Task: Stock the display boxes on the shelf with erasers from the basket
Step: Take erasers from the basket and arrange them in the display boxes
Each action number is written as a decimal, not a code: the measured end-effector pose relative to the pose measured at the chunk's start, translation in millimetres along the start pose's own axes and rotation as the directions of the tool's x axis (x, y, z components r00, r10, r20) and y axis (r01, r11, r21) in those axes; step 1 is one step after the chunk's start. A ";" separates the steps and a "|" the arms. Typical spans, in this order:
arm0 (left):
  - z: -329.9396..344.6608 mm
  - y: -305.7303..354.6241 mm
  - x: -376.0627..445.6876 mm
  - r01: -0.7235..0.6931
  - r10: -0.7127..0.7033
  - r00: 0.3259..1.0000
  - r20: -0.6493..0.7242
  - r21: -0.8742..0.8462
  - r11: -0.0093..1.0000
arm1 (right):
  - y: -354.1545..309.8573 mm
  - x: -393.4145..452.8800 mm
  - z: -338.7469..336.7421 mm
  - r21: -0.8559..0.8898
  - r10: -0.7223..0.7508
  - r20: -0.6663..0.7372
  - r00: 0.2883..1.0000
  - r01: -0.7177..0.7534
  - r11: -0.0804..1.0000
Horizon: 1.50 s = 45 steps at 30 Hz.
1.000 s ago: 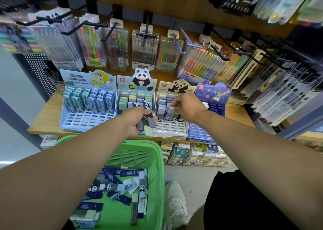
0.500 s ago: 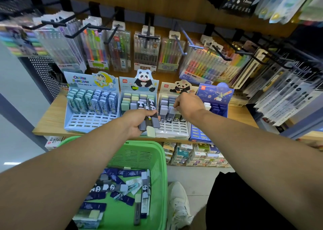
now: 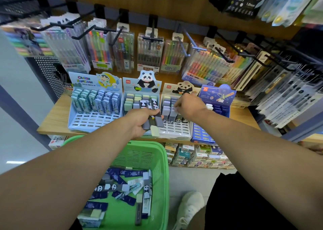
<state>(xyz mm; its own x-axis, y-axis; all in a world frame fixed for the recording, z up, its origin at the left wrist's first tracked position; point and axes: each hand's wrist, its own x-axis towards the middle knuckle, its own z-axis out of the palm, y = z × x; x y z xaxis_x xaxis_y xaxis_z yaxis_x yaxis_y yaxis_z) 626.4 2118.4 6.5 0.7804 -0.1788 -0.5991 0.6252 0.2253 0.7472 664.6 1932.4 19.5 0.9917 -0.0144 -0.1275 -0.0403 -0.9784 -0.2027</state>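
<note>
The right hand pinches a grey eraser over the second panda box mid-shelf; left hand grips spare erasers. Best seat it upright, square in its slot.

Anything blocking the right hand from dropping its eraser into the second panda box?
Nothing visible does. The right hand pinches a grey eraser directly over the second panda box; empty slots lie open in front of it. The left hand holds its bundle off to the side.
</note>
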 end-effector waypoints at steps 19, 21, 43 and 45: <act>17.8 -21.6 23.6 0.034 -0.031 0.999 -0.028 0.110 0.993 | 3.4 -51.6 5.5 0.684 -0.089 0.528 0.844 -0.362 0.633; 21.0 -23.1 23.3 0.040 -0.039 0.999 -0.014 0.095 0.995 | 8.8 -50.7 0.9 0.668 -0.068 0.478 0.876 -0.312 0.676; 12.8 -16.5 20.6 0.063 -0.062 0.998 -0.018 0.038 0.997 | 42.6 -22.9 -10.8 0.163 -0.080 -0.028 0.996 0.083 0.983; 12.3 -15.3 20.4 0.060 -0.060 0.998 -0.022 0.032 0.998 | 39.4 -21.7 -9.9 0.126 -0.095 -0.023 0.995 0.097 0.987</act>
<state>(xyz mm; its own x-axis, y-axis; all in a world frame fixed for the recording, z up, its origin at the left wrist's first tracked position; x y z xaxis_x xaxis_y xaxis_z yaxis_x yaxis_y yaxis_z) 632.9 2099.5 -13.6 0.7415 -0.1712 -0.6488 0.6710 0.1835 0.7184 642.7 1892.1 23.9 0.9937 0.0738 -0.0849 0.0413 -0.9415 -0.3345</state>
